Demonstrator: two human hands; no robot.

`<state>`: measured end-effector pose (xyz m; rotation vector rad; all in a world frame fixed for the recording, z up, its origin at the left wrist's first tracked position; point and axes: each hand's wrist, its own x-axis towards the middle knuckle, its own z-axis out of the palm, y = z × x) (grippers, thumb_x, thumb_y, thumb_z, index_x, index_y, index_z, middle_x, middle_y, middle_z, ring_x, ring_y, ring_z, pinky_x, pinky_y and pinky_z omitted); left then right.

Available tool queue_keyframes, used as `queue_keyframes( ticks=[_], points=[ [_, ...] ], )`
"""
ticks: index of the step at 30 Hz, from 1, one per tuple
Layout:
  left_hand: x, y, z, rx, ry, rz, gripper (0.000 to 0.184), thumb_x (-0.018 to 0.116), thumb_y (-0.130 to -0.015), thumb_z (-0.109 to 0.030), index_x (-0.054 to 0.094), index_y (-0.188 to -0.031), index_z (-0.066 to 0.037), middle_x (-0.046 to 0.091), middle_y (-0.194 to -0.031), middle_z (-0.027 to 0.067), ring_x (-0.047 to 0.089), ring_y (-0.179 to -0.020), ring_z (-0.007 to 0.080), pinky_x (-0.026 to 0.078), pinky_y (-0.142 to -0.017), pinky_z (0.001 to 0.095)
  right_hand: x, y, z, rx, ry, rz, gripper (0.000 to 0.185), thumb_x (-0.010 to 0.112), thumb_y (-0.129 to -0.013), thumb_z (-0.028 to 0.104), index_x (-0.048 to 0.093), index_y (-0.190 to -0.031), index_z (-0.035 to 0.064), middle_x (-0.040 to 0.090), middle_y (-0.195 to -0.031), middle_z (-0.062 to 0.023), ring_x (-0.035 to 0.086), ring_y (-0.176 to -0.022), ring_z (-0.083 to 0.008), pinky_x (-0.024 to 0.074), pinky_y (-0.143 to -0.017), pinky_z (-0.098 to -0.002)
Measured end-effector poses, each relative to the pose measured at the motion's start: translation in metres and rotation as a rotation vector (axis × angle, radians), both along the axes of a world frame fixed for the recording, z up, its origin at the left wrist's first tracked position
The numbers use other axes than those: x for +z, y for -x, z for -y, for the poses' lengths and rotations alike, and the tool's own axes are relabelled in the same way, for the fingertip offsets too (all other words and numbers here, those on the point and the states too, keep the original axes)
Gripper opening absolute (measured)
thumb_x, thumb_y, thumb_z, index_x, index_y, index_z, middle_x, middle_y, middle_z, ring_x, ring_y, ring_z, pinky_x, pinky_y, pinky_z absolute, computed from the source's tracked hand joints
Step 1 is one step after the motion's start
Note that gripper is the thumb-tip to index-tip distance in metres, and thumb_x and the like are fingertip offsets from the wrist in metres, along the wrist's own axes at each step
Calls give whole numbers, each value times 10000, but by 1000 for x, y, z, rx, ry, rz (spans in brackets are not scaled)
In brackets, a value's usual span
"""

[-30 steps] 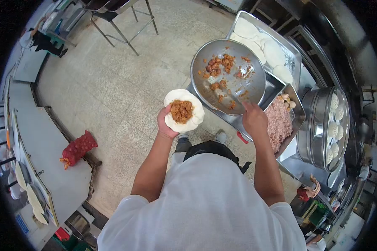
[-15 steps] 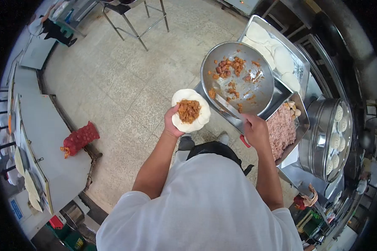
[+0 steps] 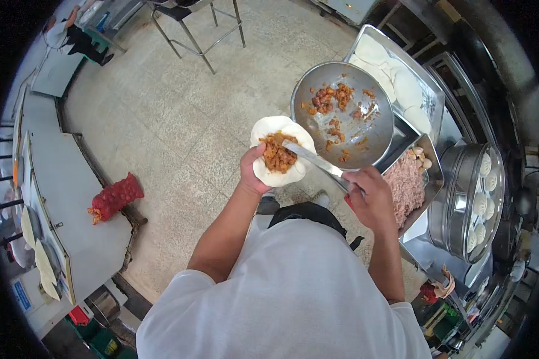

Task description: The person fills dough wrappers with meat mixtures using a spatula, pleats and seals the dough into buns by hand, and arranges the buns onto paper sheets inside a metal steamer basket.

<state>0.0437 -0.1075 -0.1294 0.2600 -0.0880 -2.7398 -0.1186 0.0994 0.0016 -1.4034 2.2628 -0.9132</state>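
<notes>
On my left hand (image 3: 254, 170) rests a round, white dough wrapper (image 3: 294, 132), its edge held under my thumb. A mound of orange-brown filling (image 3: 279, 158) lies in the middle of the wrapper. My right hand (image 3: 370, 194) grips a flat metal spatula (image 3: 312, 158), whose tip touches the filling. Close beyond the spatula is a large steel bowl (image 3: 374, 134), with scattered bits of the same filling inside. Beside my right hand sits a metal tray of pale pink minced meat (image 3: 403, 186).
More flat dough wrappers (image 3: 408, 87) lie in a metal tray at the back right. A steamer (image 3: 455, 197) with several pleated buns (image 3: 480, 202) stands at the right. On the left are a red net sack (image 3: 117, 196) and a grey counter (image 3: 81, 179). Another person (image 3: 72, 37) stands far left.
My right hand has brought the spatula from the bowl left to the filling on the wrapper. The left hand has shifted slightly right with the wrapper.
</notes>
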Motion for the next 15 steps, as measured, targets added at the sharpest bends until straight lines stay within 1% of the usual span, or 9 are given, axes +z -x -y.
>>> queue_keyframes(
  ticks=[1,3,5,9,11,12,13,14,15],
  points=[
    [1,1,1,11,-14,-2,677,678,-838,-251,409,-1403,7,546,-1333,219,552,-1219,378,432,-1056,547,4,2,0,-22,4,-12,264,593,-811,-33,671,-1042,65,617,-908,-140,641,-779,-326,524,-688,-383],
    [2,2,2,16,-30,-7,680,681,-835,-252,409,-1403,6,545,-1333,222,553,-1218,378,434,-1055,547,-5,1,0,-65,79,10,270,600,-817,-24,669,-1052,90,618,-905,-133,645,-778,-322,526,-678,-385],
    [0,5,5,-49,40,-66,680,676,-845,-270,407,-1405,6,527,-1353,228,544,-1230,379,435,-1056,543,-13,-2,4,43,72,-132,290,615,-819,-25,668,-1067,115,617,-904,-133,647,-781,-321,527,-672,-390],
    [7,6,4,-17,121,13,710,644,-857,-325,379,-1437,-12,505,-1388,215,524,-1254,386,405,-1076,560,-6,-3,7,27,-10,-60,285,634,-825,-6,670,-1072,131,618,-904,-134,649,-787,-324,528,-666,-389],
    [11,2,5,15,-76,-54,712,637,-856,-337,381,-1439,-18,505,-1387,220,523,-1256,385,401,-1081,558,4,1,-2,-32,33,-106,250,664,-830,35,671,-1071,103,622,-900,-125,649,-777,-310,527,-662,-377],
    [6,-3,14,-75,-31,19,724,636,-856,-374,384,-1439,-26,489,-1403,224,508,-1274,382,398,-1084,555,5,2,-5,-35,36,-107,250,664,-830,35,671,-1071,103,622,-900,-125,649,-777,-310,527,-662,-377],
    [2,-7,21,-77,-29,17,724,636,-856,-374,384,-1439,-26,489,-1403,224,508,-1274,382,398,-1084,555,6,1,-8,-73,109,-43,237,677,-829,53,673,-1063,86,623,-886,-119,647,-766,-296,525,-659,-369],
    [-2,-9,27,-161,100,64,712,627,-869,-379,387,-1440,-27,485,-1409,222,497,-1287,377,387,-1092,551,6,1,-11,-111,183,20,229,690,-828,71,675,-1056,69,624,-873,-112,645,-755,-283,523,-656,-360],
    [2,-10,29,-246,227,115,701,618,-882,-383,390,-1442,-28,482,-1415,220,486,-1300,372,376,-1100,547,7,1,-14,-114,182,19,229,690,-828,71,675,-1056,69,624,-873,-112,645,-755,-283,523,-656,-360]
  ],
)
